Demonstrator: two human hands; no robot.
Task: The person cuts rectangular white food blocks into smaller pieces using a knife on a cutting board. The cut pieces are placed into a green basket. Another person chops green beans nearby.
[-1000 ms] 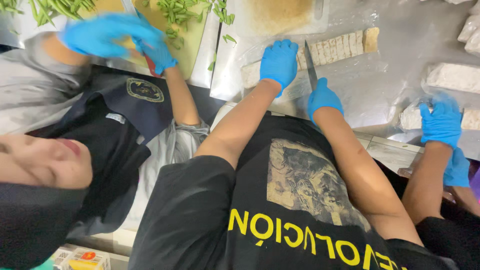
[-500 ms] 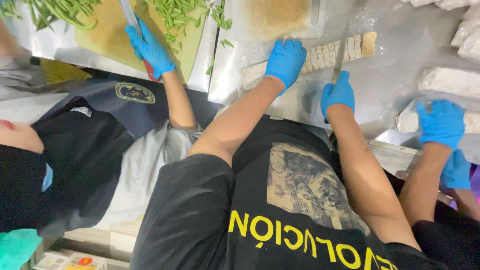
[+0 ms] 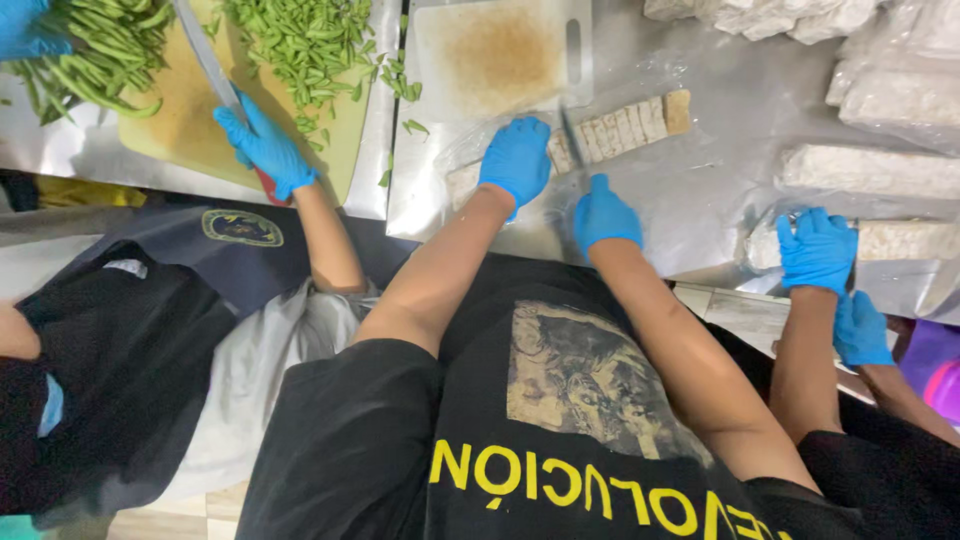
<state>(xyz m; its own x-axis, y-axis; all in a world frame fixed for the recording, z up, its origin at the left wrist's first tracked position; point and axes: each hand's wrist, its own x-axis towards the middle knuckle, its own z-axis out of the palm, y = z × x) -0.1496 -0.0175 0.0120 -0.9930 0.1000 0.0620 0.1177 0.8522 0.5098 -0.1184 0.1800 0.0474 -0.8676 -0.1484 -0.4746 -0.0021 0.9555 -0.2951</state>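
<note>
Head view: left hand (image 3: 516,158), blue-gloved, presses flat and open-fingered on the pale sliced block (image 3: 610,130), which lies on the steel desk (image 3: 700,190) below a white cutting board (image 3: 495,55). Right hand (image 3: 603,213) has its grip wrapped around a knife (image 3: 572,140), blade over the slices. Beside them, a co-worker's gloved hand (image 3: 262,145) cuts green beans (image 3: 300,40).
</note>
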